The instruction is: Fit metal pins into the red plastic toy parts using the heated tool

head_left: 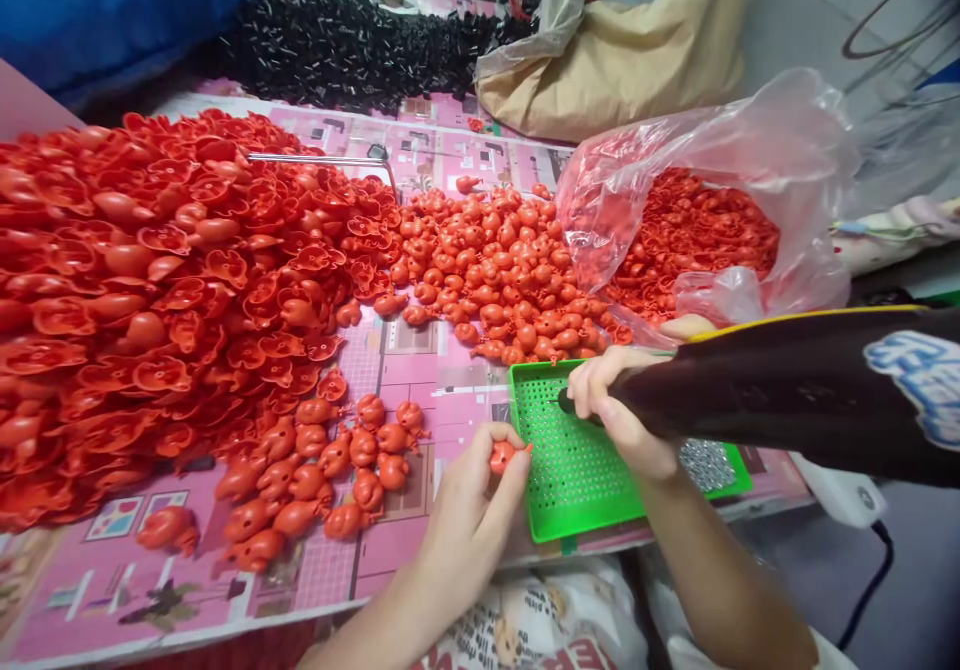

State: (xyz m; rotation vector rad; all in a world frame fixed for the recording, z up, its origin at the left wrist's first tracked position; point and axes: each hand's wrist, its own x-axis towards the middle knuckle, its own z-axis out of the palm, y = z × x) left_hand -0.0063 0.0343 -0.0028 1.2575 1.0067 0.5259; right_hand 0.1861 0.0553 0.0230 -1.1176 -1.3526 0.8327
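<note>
My left hand (480, 490) pinches a small, round red plastic piece (501, 456) between thumb and fingers, just left of a green tray (577, 530). Over that tray, my right hand (626, 410) is wrapped round the narrow front of a long black tool, which looks like an electric screwdriver (765, 390). Its dark tip (565, 401) points left above the tray's rows of small holes. Loose silvery screws (706, 465) lie at the tray's right end. Left of my left hand, several closed red pieces (364, 450) are spread on the pink patterned table cover (397, 570).
Open red shells (150, 300) form a big heap on the left. Behind the tray lie more rounded red pieces (510, 270) and a clear plastic bag (810, 180) of red parts. Farther back are black parts (360, 40), a tan sack (645, 60) and a metal rod (322, 159).
</note>
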